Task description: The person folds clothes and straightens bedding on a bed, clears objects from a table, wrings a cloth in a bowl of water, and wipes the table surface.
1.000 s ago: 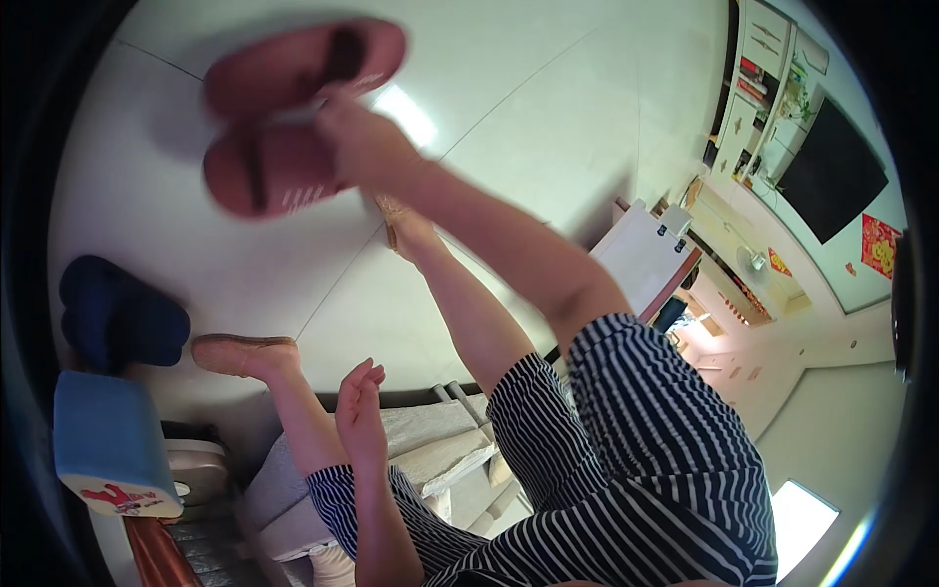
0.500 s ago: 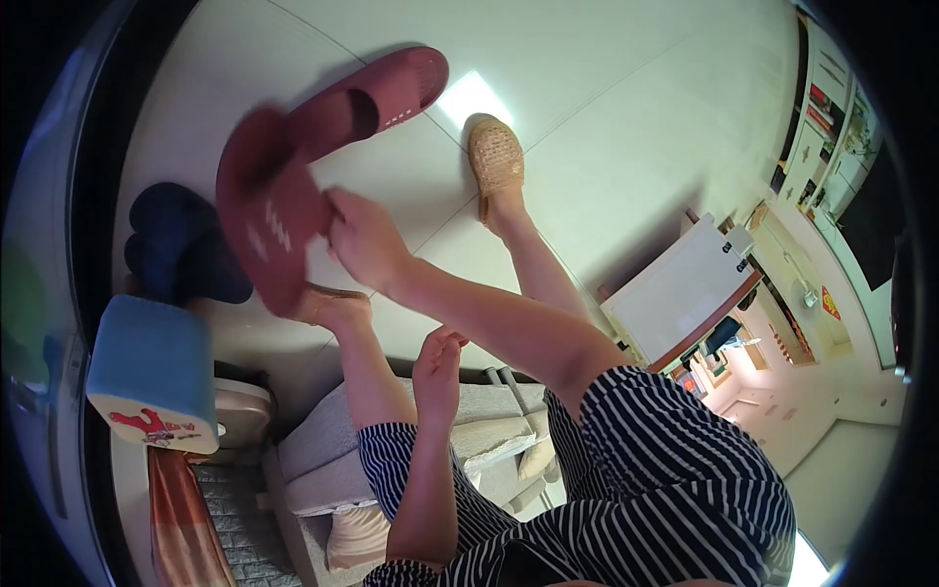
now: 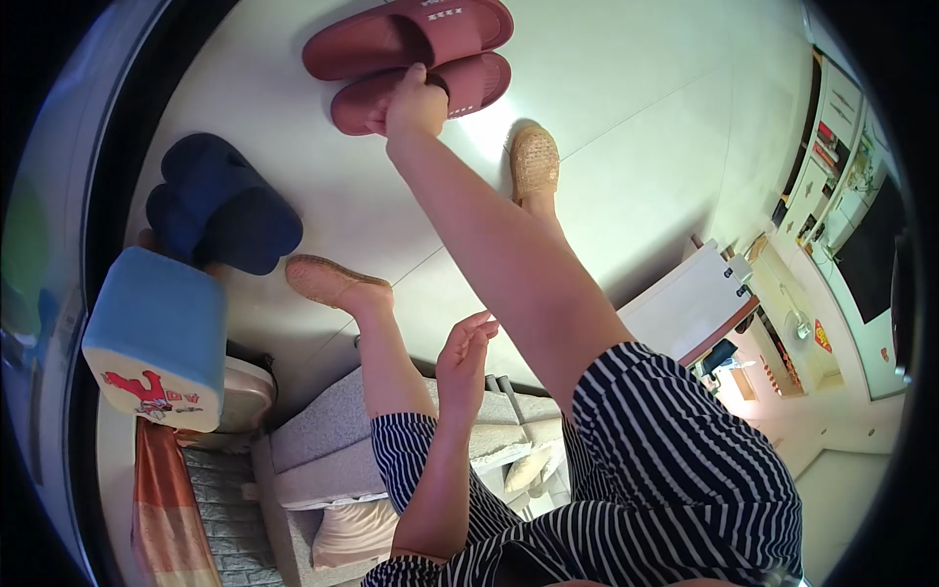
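Observation:
My right hand (image 3: pixel 415 106) reaches to the top of the view, its fingers closed round the side of the nearer red slipper (image 3: pixel 479 83). The other red slipper (image 3: pixel 367 47) lies alongside it on the floor, both facing the same way. Part of the nearer slipper is hidden behind my hand. My left hand (image 3: pixel 464 358) hangs in the air above my lap with loosely bent fingers and nothing in them. A pair of dark blue slippers (image 3: pixel 230 210) rests at the left, one overlapping the other.
My feet wear woven tan shoes (image 3: pixel 535 161). A blue stool (image 3: pixel 156 308) with a cartoon side stands at the left, near a grey sofa (image 3: pixel 328 430). At the right are a white board or table (image 3: pixel 675 298) and shelves (image 3: pixel 827 147). Pale tiles (image 3: pixel 626 108) cover the floor.
The red slipper in my right hand was tilted and moving; it now lies beside its mate, farther up in the view. My left hand stays raised near my lap. The view has shifted.

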Demonstrator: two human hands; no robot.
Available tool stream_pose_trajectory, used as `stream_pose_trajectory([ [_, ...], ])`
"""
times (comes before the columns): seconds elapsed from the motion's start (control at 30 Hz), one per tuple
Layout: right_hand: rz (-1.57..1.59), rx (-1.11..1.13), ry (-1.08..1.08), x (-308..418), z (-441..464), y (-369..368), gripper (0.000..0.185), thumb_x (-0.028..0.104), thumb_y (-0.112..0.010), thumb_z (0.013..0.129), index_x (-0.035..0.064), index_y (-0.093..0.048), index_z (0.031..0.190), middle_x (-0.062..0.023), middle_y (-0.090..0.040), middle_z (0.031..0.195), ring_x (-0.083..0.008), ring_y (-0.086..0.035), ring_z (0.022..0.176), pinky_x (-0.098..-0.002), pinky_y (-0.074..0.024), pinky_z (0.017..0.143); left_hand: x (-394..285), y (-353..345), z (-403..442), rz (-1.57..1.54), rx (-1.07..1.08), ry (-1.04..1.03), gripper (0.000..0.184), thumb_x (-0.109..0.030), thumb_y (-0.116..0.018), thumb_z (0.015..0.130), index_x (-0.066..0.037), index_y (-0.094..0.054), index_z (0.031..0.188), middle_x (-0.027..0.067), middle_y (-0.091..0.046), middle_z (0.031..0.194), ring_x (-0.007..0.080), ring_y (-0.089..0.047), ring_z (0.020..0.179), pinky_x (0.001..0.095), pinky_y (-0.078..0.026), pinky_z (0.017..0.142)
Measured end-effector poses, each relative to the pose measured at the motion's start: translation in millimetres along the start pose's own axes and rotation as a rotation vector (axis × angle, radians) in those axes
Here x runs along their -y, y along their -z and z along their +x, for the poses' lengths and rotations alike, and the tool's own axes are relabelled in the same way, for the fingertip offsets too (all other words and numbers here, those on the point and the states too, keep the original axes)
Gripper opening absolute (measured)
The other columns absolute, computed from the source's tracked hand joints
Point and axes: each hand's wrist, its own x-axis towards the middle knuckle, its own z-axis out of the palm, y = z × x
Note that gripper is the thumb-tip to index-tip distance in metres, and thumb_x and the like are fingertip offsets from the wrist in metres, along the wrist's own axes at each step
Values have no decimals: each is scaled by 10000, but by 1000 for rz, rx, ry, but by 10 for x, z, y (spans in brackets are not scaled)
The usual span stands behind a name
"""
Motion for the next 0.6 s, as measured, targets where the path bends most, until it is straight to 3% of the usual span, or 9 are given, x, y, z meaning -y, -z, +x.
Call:
stream_pose_trajectory([
  [0.03,72,-17,-96,-28,41,-22,440,418,-566,980,-21,-544,946,-108,-583,734,-233,-565,510,-370,-551,452,5,21,-1,-11,10,-3,265,-65,-448,1043,-5,-578,1266,88,-656,1126,159,-594,1105,304,-441,1013],
  [0.17,153,-28,24,-13,125,-141,557,516,-726,858,20,-568,1058,-119,-579,904,-222,-527,563,-325,-505,468,54,83,5,-33,20,-20,252,-77,-472,1043,-13,-587,1258,87,-658,1117,159,-601,1092,299,-453,1001],
  [0.2,216,-63,58,62,168,-191,661,502,-729,854,-84,-581,1123,-136,-639,904,-248,-564,508,-339,-437,358,25,92,-5,-34,5,-27,252,-77,-472,1043,-13,-587,1258,87,-658,1117,159,-601,1092,299,-453,1001],
  [0.27,327,-167,-42,191,197,-234,543,470,-683,894,-62,-604,969,-130,-615,728,-225,-547,484,-339,-406,358,-40,117,-28,-44,20,-26,253,-78,-469,1044,-13,-585,1260,89,-659,1115,160,-604,1086,297,-453,1003],
  [0.37,278,-230,-10,97,305,-335,448,384,-593,940,-63,-590,928,-159,-633,746,-263,-583,492,-347,-443,391,-52,179,-32,-49,2,-40,255,-85,-470,1045,-13,-583,1261,92,-660,1113,165,-604,1094,300,-453,1006],
  [0.43,-55,-224,204,-13,237,-334,352,281,-523,936,-60,-610,948,-224,-672,807,-345,-654,599,-427,-523,528,-48,229,-31,-62,-3,-50,255,-88,-472,1045,-13,-583,1261,94,-660,1113,168,-604,1097,301,-454,1006],
  [0.47,-56,-221,206,-113,186,-293,352,281,-523,936,-60,-610,948,-224,-672,807,-345,-654,599,-427,-523,528,-60,242,-37,-54,-15,-59,253,-118,-492,1040,-27,-594,1252,82,-666,1115,163,-605,1087,310,-447,997],
  [0.53,-797,-38,769,-312,30,-208,346,270,-509,923,-49,-638,965,-280,-683,891,-405,-686,780,-495,-543,733,-84,264,-40,-48,-26,-77,252,-148,-512,1035,-42,-606,1243,71,-672,1118,158,-606,1077,319,-440,987],
  [0.6,-1143,142,880,-355,-178,-207,357,284,-507,921,-34,-662,979,-288,-680,961,-427,-673,898,-508,-512,862,-100,292,-29,-19,-39,-74,256,-141,-508,1032,-34,-600,1245,77,-666,1129,163,-599,1090,324,-439,994],
])
